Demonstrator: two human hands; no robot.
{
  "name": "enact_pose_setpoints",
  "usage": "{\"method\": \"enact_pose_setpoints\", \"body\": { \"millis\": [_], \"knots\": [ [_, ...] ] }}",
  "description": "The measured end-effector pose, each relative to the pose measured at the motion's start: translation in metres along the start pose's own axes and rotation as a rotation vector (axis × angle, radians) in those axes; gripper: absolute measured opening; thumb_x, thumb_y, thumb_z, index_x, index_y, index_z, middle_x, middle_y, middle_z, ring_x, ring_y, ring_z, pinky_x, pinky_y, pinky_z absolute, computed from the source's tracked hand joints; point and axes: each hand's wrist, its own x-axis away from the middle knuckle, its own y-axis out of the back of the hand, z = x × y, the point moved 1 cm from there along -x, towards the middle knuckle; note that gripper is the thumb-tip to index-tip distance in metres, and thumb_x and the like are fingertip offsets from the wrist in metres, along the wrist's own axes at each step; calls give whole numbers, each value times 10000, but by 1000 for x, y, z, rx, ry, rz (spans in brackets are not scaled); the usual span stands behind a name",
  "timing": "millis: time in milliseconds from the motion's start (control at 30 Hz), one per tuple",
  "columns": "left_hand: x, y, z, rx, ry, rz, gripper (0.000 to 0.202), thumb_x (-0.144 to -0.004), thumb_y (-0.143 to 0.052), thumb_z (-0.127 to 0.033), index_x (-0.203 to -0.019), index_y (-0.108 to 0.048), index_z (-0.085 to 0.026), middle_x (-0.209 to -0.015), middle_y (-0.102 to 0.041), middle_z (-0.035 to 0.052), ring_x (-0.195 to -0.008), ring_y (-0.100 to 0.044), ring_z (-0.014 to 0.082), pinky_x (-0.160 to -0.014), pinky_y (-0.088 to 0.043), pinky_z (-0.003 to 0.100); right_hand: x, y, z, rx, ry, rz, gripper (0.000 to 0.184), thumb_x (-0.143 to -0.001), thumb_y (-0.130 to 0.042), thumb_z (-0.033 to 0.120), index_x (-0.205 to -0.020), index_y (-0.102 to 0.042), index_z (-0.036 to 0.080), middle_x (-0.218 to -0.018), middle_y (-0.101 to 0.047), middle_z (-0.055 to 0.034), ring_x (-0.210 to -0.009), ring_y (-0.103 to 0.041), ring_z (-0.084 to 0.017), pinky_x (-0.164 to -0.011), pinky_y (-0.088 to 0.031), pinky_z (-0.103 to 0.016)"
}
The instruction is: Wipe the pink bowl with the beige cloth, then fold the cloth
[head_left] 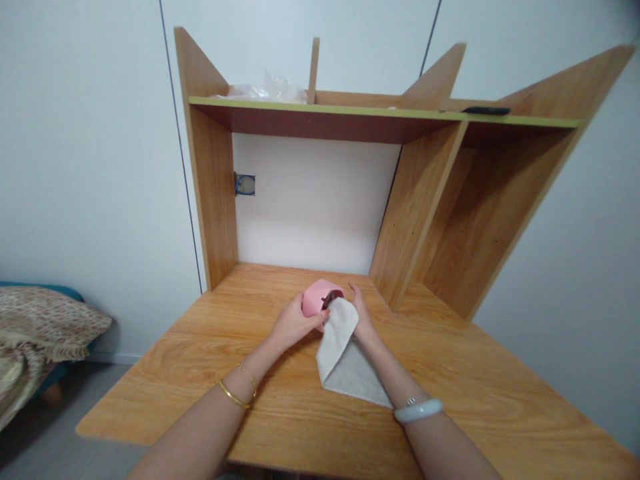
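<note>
My left hand (299,319) is wrapped round a small pink object (315,298), rounded and hollow-looking, with a dark part showing at its right side. The object is tilted just above the desk, and its exact kind cannot be made out. A light grey cloth (336,340) drapes from the pink object's open side down onto the desk. My right hand (364,319) grips the cloth's upper part, with one finger raised behind it. The cloth hides part of the right hand's fingers and the lower side of the pink object.
The wooden desk (280,413) carries a shelf unit with upright panels (420,220) at the back. On its upper shelf (330,112) lie a clear plastic bag (270,90) and a flat black object (487,111). A wall socket opening (245,185) shows behind. A patterned blanket (45,327) lies at left.
</note>
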Motion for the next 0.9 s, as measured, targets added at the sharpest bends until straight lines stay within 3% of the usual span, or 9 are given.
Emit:
{"method": "enact_pose_setpoints", "body": {
  "millis": [100, 267, 533, 767, 900],
  "knots": [
    [-1, 4, -1, -71, -6, -12, 507, -679, -595, -480, -1052, -558, -138, -969, -640, 100, -836, -591, 220, -673, -463, 283, 5, 2, 11, -6, -99, 0, 775, -685, -525, 368, -1353, -210, 129, -659, -612, -19, -612, -586, -221, -576, -461, -313],
    [-3, 10, -2, -89, -34, -52, 491, -709, -576, -405, -1123, -545, -143, -1018, -638, 105, -879, -591, 219, -748, -455, 288, 11, 0, 24, 104, -21, -1, 793, -669, -526, 413, -1354, -237, 139, -574, -547, 16, -551, -547, -192, -531, -411, -279],
    [6, 13, -16, -259, -29, -45, 613, -667, -611, -391, -1227, -502, -167, -1085, -621, 137, -969, -575, 296, -851, -411, 368, 16, 2, 34, 144, 37, 54, 777, -653, -532, 310, -1353, -240, 143, -544, -522, 36, -513, -510, -154, -481, -328, -236],
    [6, 13, -12, -179, -17, -42, 607, -703, -580, -462, -1231, -492, -177, -1133, -597, 127, -1021, -550, 292, -899, -385, 380, 18, 5, 33, 53, 101, 86, 711, -682, -515, 317, -1338, -287, 166, -556, -550, 32, -540, -528, -164, -532, -385, -259],
    [1, 9, -4, -6, -44, -40, 636, -747, -527, -518, -1286, -409, -201, -1254, -509, 106, -1109, -493, 262, -934, -371, 370, 17, 6, 31, -74, 57, 89, 791, -662, -539, 321, -1361, -217, 137, -718, -632, -14, -632, -577, -183, -632, -448, -302]
  ]
}}
